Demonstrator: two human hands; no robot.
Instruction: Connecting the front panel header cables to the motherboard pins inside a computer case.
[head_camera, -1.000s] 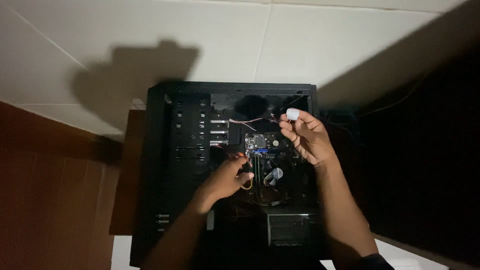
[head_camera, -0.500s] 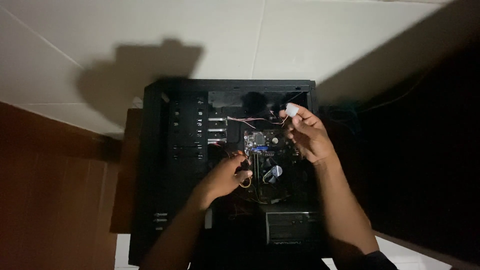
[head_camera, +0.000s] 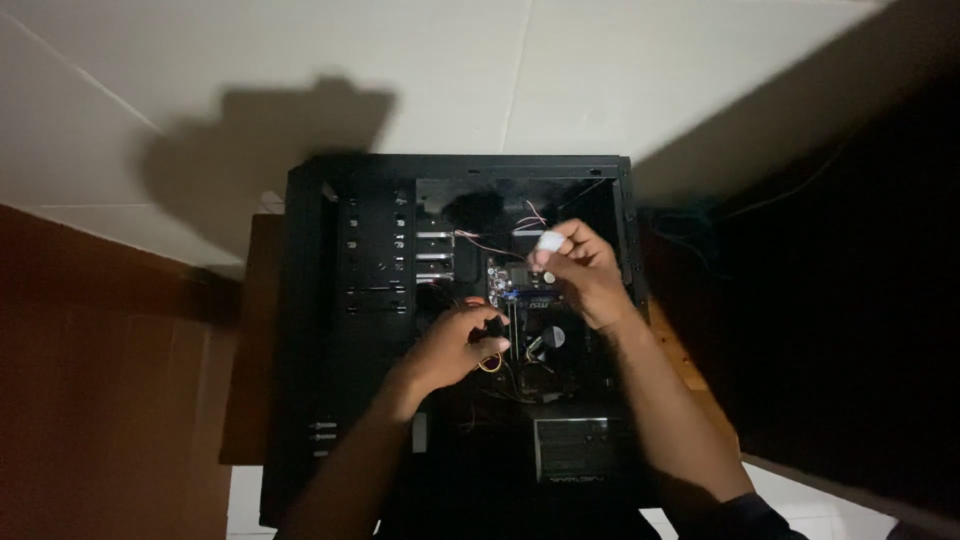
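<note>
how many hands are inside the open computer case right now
2. The left hand is low in the open black metal computer case, on wires. The right hand is higher, pinching a small white connector. None seem hidden.

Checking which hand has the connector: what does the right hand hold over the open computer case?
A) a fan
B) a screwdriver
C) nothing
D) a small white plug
D: the right hand pinches a small white plug in its fingertips above the black computer case.

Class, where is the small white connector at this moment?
In the head view, the white connector sits pinched in the right hand, upper right inside the black computer case.
</note>
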